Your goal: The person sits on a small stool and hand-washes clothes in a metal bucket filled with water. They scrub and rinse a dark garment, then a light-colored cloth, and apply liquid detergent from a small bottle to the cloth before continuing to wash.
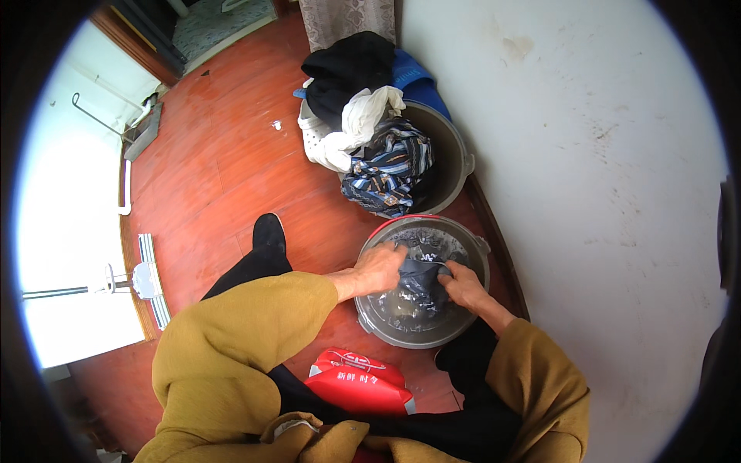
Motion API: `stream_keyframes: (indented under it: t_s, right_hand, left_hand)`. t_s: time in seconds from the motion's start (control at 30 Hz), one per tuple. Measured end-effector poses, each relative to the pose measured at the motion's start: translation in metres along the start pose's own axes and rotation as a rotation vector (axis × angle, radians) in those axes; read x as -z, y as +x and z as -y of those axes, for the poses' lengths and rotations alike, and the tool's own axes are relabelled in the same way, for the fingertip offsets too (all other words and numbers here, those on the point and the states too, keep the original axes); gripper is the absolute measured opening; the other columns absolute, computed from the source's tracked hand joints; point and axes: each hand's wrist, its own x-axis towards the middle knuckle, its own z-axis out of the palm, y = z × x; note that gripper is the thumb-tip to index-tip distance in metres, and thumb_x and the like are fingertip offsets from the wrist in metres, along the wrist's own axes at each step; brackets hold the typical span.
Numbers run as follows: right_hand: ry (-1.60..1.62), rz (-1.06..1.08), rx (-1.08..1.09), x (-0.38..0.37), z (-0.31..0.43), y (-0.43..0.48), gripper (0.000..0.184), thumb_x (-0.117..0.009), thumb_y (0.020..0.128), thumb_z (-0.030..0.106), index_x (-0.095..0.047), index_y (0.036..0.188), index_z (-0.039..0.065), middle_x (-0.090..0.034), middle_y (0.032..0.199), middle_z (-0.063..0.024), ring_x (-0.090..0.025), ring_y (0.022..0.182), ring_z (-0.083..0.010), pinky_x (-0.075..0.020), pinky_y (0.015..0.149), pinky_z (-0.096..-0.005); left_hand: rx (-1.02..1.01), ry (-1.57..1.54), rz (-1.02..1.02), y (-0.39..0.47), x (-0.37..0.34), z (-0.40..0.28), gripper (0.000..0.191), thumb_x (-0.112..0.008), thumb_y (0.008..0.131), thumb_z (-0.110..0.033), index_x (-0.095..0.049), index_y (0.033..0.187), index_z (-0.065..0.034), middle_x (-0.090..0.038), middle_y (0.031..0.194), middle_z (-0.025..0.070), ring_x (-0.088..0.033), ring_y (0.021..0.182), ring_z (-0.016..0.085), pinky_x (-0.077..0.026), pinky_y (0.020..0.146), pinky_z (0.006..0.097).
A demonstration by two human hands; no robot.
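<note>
A grey plastic bucket [424, 340] with a red handle stands on the floor before me, holding sudsy water and wet cloth. My left hand [382, 266] is at the bucket's left side, closed on the edge of a dark grey cloth [421, 272]. From the right, my right hand [463, 286] pinches the same cloth's edge, which is stretched between both hands just above the water. The cloth's lower part hangs into the water, and its full shape is hidden. Both arms wear mustard-yellow sleeves.
A second grey bucket [457, 173] beyond holds patterned cloth [391, 168], a white cloth [365, 118] and black clothing [350, 72]. White perforated shoes [311, 130] lie beside it. A red package [360, 385] lies between my feet. A wall [579, 173] bounds the right; a mop [151, 280] is left.
</note>
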Motion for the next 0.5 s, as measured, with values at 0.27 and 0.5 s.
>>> stream_keyframes:
  t_s: [0.27, 0.5]
  right_hand:
    - [-0.326, 0.18, 0.083, -0.01, -0.021, 0.012, 0.048, -0.056, 0.068, 0.005, -0.052, 0.116, 0.003, -0.059, 0.106, -0.0255, -0.052, 0.107, -0.0428, -0.043, 0.091, -0.0424]
    - [-0.073, 0.171, -0.103, 0.013, -0.014, 0.006, 0.029, -0.057, 0.069, 0.009, -0.066, 0.096, 0.001, -0.066, 0.092, -0.0191, -0.062, 0.092, -0.0315, -0.0465, 0.082, -0.0372]
  left_hand:
    - [-0.109, 0.227, 0.274, 0.015, -0.035, 0.016, 0.036, -0.065, 0.068, -0.007, -0.056, 0.103, 0.0005, -0.06, 0.099, 0.0247, -0.06, 0.094, 0.04, -0.05, 0.078, 0.0443]
    - [0.126, 0.002, 0.264, 0.014, -0.002, -0.006, 0.024, -0.06, 0.068, -0.011, -0.068, 0.088, -0.0016, -0.066, 0.093, 0.0206, -0.063, 0.092, 0.034, -0.05, 0.08, 0.0402]
